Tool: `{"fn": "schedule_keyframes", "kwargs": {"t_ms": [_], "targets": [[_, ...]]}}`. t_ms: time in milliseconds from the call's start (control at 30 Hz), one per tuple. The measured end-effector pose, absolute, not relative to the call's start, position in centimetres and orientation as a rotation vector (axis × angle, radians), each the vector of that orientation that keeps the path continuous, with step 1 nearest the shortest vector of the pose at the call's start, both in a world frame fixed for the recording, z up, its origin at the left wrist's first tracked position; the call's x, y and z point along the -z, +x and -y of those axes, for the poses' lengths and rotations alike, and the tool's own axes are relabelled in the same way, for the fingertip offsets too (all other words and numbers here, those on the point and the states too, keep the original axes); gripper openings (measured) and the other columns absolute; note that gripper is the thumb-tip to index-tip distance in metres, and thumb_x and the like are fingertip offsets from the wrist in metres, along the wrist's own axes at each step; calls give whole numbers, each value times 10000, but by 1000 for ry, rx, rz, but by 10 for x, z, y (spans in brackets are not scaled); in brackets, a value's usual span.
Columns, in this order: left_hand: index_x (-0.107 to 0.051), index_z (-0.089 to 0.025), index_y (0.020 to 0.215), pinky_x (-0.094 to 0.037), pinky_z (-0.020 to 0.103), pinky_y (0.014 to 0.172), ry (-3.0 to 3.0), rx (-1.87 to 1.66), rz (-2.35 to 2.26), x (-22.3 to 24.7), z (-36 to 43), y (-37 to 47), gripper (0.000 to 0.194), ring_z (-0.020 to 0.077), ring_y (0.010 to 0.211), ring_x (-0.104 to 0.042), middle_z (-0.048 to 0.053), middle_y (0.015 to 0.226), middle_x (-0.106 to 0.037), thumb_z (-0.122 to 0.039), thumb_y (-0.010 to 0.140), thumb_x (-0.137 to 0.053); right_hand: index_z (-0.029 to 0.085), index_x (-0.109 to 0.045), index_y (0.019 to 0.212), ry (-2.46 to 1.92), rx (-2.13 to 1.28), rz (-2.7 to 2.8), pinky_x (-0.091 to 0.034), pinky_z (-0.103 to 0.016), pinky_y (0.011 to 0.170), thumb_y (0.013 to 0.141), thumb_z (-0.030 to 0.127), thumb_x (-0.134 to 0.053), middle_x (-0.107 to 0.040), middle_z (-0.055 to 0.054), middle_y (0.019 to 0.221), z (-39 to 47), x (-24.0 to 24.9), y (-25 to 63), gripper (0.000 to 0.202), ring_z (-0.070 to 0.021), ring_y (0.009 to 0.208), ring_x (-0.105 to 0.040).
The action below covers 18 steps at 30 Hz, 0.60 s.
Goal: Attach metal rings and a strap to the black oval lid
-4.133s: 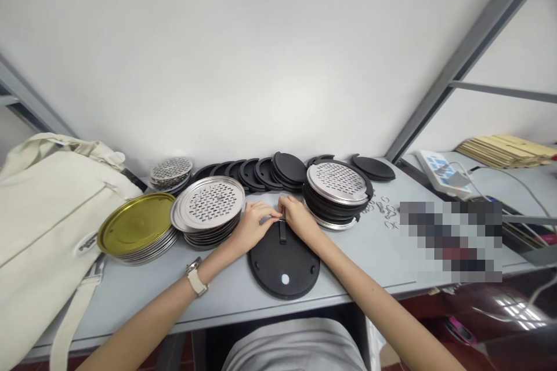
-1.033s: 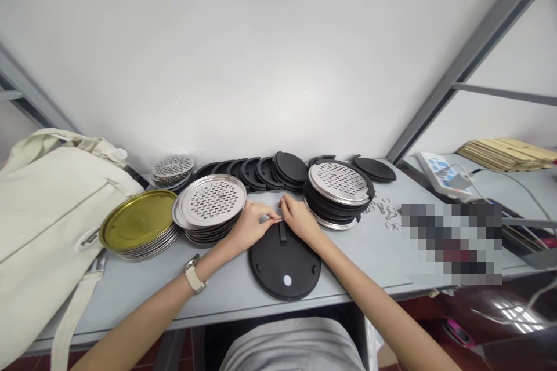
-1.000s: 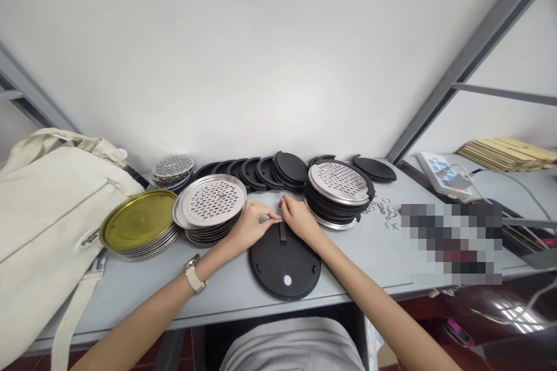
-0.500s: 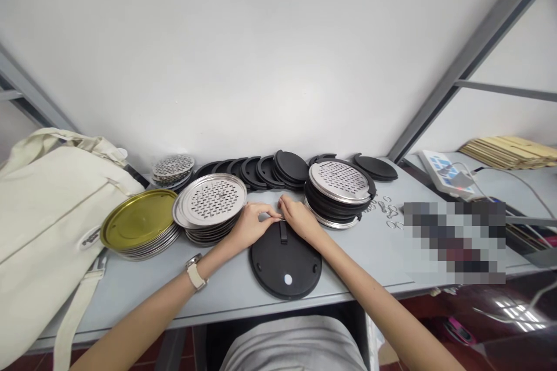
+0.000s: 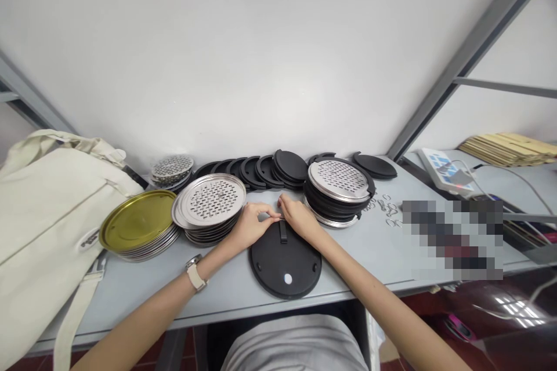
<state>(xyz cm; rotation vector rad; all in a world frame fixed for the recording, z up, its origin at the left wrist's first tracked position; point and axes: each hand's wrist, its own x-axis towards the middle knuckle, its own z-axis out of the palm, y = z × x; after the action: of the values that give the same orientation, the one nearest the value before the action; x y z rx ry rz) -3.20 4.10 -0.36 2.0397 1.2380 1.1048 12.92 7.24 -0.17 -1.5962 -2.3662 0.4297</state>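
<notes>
I've got the tabletop's front edge running just short of the near rim of the black disc, so v. little room on that side. To the L, the grater-top stack sits just beside the L hand; to the R, the tall black stack w/ a perforated silver plate on top crowds the R hand. Behind both, a row of black lids lines the wall. Most room I see is R of the disc, toward the small metal rings; beyond those it's pixelated, can't tell.

Disc lies flat, directly below both hands, its far rim under the fingers. Its short black strap points away from the body, far end at the fingertips. L thumb & forefinger tips pressed together there; can't tell what, if anything, is betw. them. R fingers curled in alongside, grip hidden from me.

Writing: the cream bag's oval label has dark lettering, too small for me to read. Disc's round white sticker: no legible text.
</notes>
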Motion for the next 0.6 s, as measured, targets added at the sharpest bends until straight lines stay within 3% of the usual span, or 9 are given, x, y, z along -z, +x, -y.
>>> {"fn": "schedule_keyframes", "kwargs": {"t_ms": [600], "targets": [[-691,-201,693,-446,359,875,2087,-1090,-1320,7,-39,-31,99,184,790,-666,-3,792,-735,-137,769,-687,185,-580,946,-1544,-445,2291,-307,-244,598,988,255,-344,-673,-53,746,-75,7,128,250,-178,667,-615]]}}
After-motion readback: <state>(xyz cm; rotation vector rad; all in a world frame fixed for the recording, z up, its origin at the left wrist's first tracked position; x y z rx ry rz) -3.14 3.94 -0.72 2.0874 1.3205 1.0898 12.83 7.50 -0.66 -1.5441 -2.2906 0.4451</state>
